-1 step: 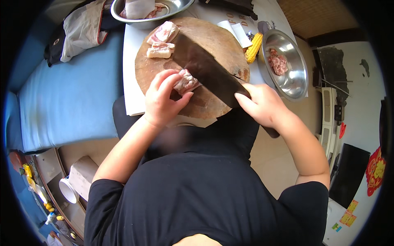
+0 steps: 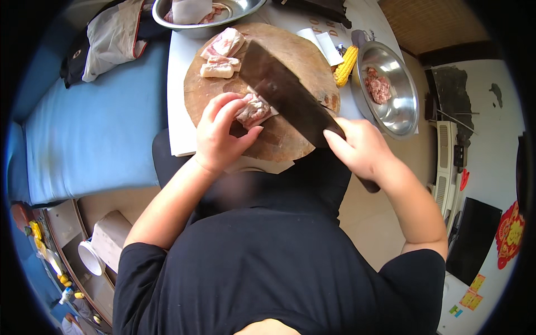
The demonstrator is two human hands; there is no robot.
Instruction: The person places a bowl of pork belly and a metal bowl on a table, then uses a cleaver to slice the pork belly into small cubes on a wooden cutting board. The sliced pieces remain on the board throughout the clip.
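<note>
A piece of raw meat [image 2: 254, 111] lies near the front of the round wooden chopping board [image 2: 304, 58]. My left hand [image 2: 219, 131] grips its left side, fingers curled and thumb bent in. In my right hand [image 2: 360, 146] is the handle of a cleaver [image 2: 287, 95], its wide dark blade slanting over the board just right of the meat. Whether the edge touches the meat, I cannot tell. Farther back on the board's left are a pale chunk of fatty meat [image 2: 225, 43] and a smaller meat strip [image 2: 220, 67].
A steel bowl with minced-looking meat [image 2: 377, 89] stands right of the board, a corn cob [image 2: 346, 66] beside it. Behind the board, a metal basin [image 2: 240, 15] contains more meat. White paper [image 2: 321, 46] lies near the corn. A blue sofa [image 2: 95, 128] is at left.
The cleaver and my right hand have shifted very slightly to the right, and the blade's far end looks sharper. My left hand keeps its hold on the meat.
</note>
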